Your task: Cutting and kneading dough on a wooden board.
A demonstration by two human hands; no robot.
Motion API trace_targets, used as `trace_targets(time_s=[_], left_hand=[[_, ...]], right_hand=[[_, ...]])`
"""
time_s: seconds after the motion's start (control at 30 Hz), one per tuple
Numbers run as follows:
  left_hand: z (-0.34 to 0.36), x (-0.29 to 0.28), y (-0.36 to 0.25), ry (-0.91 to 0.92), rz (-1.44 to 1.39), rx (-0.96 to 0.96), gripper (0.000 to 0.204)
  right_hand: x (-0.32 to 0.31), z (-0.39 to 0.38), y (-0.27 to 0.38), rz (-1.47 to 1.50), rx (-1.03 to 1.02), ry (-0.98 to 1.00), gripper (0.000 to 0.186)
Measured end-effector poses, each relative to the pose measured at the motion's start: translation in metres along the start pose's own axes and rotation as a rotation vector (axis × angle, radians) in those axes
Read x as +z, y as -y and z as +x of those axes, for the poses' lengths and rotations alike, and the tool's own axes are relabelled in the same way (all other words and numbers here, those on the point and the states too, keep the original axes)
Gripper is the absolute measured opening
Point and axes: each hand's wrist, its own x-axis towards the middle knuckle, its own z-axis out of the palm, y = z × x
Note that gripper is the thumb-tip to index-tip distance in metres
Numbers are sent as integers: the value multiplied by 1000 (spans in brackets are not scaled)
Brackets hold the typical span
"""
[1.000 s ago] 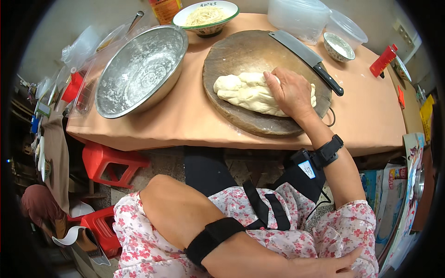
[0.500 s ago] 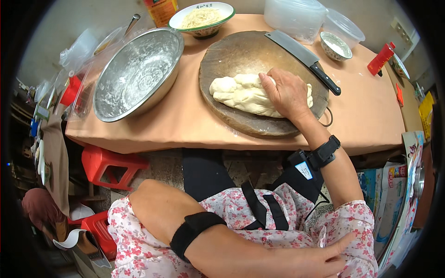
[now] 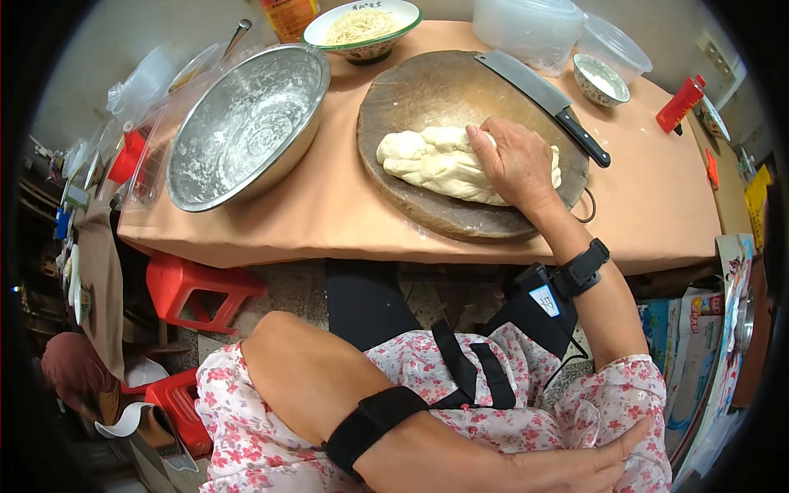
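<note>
Little has changed: the dough (image 3: 444, 171), toward six o'clock on your board (image 3: 415, 94), keeps its shape, so work seems paused. Your right hand (image 3: 518, 164) covers its three-o'clock end, grip unclear; your left hand (image 3: 593, 468) lies loosely open.

Toward the far side of the bench (image 3: 345, 199) stands a white, green-rimmed bowl (image 3: 367, 51) of pale, noodle-like strands (image 3: 362, 27), with an orange container (image 3: 289, 18) just behind its left side, cut off by the upper edge. Farther right, a large translucent plastic tub (image 3: 526, 33) sits beside a smaller lidded tub (image 3: 612, 51), while a red bottle (image 3: 680, 103) stands near the right end, with a wall socket (image 3: 717, 59) beyond. Below, a red plastic stool (image 3: 197, 292) is partly under the left side, near a second red stool (image 3: 182, 411).
</note>
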Motion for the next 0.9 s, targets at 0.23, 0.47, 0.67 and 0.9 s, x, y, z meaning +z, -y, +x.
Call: trace_targets(time_s=[0.23,0.47,0.67,0.9], left_hand=[[14,0,-1,106,-272,71,38],[7,29,-11,-243,-201,-38,37],[12,10,-8,-101,-445,71,38],[14,6,-11,-156,-5,1,47]], right_hand=[[0,-1,0,-12,-13,-6,47],[2,-1,-1,5,0,-6,46],[2,-2,1,36,8,-25,46],[-1,-2,1,29,21,-5,45]])
